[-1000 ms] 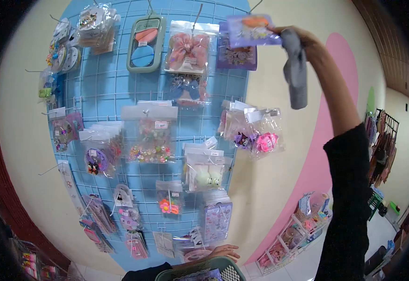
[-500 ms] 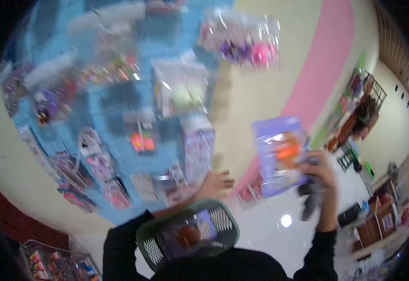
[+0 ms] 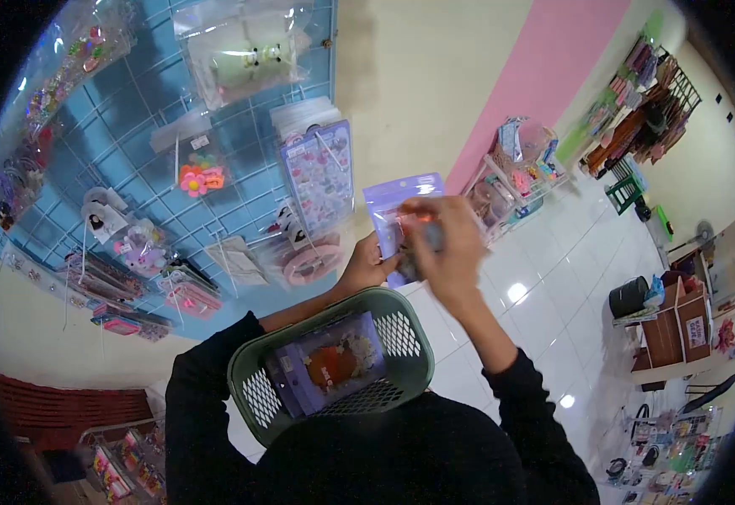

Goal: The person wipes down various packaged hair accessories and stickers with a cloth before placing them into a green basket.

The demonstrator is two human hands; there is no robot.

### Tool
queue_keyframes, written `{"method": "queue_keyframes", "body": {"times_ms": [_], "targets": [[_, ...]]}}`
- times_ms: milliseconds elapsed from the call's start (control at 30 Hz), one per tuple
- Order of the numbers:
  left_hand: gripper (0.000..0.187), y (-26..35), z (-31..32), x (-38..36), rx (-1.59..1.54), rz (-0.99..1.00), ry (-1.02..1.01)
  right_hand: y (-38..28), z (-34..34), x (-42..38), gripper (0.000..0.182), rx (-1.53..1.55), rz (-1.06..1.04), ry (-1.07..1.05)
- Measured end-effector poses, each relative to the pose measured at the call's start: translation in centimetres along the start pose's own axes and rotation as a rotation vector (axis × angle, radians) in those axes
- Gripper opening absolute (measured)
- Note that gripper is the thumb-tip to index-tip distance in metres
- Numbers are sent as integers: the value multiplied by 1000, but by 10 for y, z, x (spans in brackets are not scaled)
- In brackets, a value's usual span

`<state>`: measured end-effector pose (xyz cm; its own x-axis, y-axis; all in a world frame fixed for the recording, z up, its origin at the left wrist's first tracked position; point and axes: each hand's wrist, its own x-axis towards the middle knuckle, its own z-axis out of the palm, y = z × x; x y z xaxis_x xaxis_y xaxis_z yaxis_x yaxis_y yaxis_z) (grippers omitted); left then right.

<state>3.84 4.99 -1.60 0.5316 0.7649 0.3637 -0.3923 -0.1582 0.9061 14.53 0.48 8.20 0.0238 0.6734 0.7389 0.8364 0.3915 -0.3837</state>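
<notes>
A purple zip pouch [image 3: 401, 190] with an orange-brown printed picture is upright in front of me. My left hand [image 3: 369, 268] grips its lower left side between thumb and fingers. Across the pouch's front is my right hand [image 3: 452, 248], its fingers curled and slightly blurred; a greyish thing shows under them, too hidden to name. Against my body, by my left forearm, sits a green plastic basket [image 3: 248, 411] with lattice sides. Inside it lies a similar purple pouch [image 3: 338, 366].
A blue wire grid [image 3: 144, 84] on the left carries hanging packets, including a sticker sheet [image 3: 321, 177] and flower hair clips [image 3: 202, 178]. A white shelf rack [image 3: 490, 198] stands by the wall. White floor tiles [image 3: 553, 278] extend to the right, past a black bin [image 3: 628, 296].
The purple pouch has moved left and is now in my left hand, which was spread beside the grid. My right hand has come in over the pouch. The view has shifted.
</notes>
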Motion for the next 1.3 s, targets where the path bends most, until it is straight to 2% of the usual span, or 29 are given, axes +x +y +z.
{"method": "queue_keyframes", "body": {"times_ms": [67, 100, 133, 167, 233, 300, 333, 367, 400, 467, 500, 533, 567, 600, 633, 667, 700, 733, 767, 833, 867, 933, 1000, 1033, 1067, 1100, 1133, 1200, 1300], "targets": [[40, 21, 1, -6, -58, -36, -62, -4, 22, 3, 17, -101, -51, -72], [40, 37, 3, -5, 109, -109, -64, 0, 30, 12, 16, -203, -130, -138], [40, 45, 5, -6, 274, -182, -57, 8, 31, 23, 16, -181, -83, -73], [37, 18, 3, -14, 73, -109, 78, 17, 31, 34, 15, -155, -40, -10], [37, 27, -6, -16, 123, -69, 59, 43, 22, 42, 19, -69, 105, 125], [37, 31, -11, -18, 54, -15, 98, 68, 11, 25, 23, 186, 402, -34], [37, 30, -15, -15, 57, -11, 138, 68, 5, 13, 24, 441, 505, -222], [38, 28, -21, -13, 245, 61, 85, 64, 3, -4, 25, 698, 616, -431], [39, 25, -24, -18, 433, 109, 34, 49, -5, -10, 21, 641, 694, -623], [41, 36, -17, -22, -3, -177, 33, 58, -5, -20, 15, 496, 384, -567], [41, 43, -19, -22, -2, -186, 79, 50, -20, -10, 13, 314, 406, -529], [43, 49, -22, -22, -212, -355, 119, 42, -37, 5, 14, 389, 548, -538], [47, 52, -25, -22, -425, -515, 150, 38, -52, 15, 15, 481, 519, -496], [47, 50, -26, -25, -422, -515, 170, 22, -67, 26, 17, 470, 466, -508], [49, 45, -27, -27, -403, -490, 197, 13, -79, 37, 20, 488, 427, -715], [50, 30, -26, -29, -272, -378, 158, 2, -73, 34, 22, 602, 231, -731], [51, 17, -24, -30, -136, -263, 133, -23, -66, 38, 20, 482, -130, -722], [52, 3, -23, -31, -5, -150, 124, -31, -52, 42, 18, 374, -271, -1077], [48, 13, -22, -29, -184, -276, 91, -49, -33, 30, 9, 298, -486, -1058], [49, 1, -38, -34, -216, -262, 65, -62, -1, 7, 6, 5, -544, -1110], [49, -6, -43, -33, -273, -261, 14, -66, 6, 6, 6, -89, -547, -1058], [51, -32, -57, -26, -534, -274, -167, -72, -14, 30, 9, 299, -516, -593], [53, -63, -73, -13, -976, -386, -443, -95, -72, 94, 17, 230, -428, -541], [54, -79, -80, -8, -1125, -488, -577, -93, -87, 120, 18, 252, -390, -278], [56, -46, -65, -20, -638, -428, -392, -92, -104, 150, 20, 287, -350, -27], [54, -32, -62, -23, -484, -361, -405, -99, -125, 183, 19, 332, -214, 84], [52, -24, -61, -23, -341, -292, -411, -100, -135, 224, 22, 263, -363, 338], [52, -13, -57, -21, -328, -295, -392, -100, -151, 303, 32, 145, -339, 353], [52, -9, -56, -21, -370, -358, -308, -111, -132, 400, 52, 7, -168, -26]]}}
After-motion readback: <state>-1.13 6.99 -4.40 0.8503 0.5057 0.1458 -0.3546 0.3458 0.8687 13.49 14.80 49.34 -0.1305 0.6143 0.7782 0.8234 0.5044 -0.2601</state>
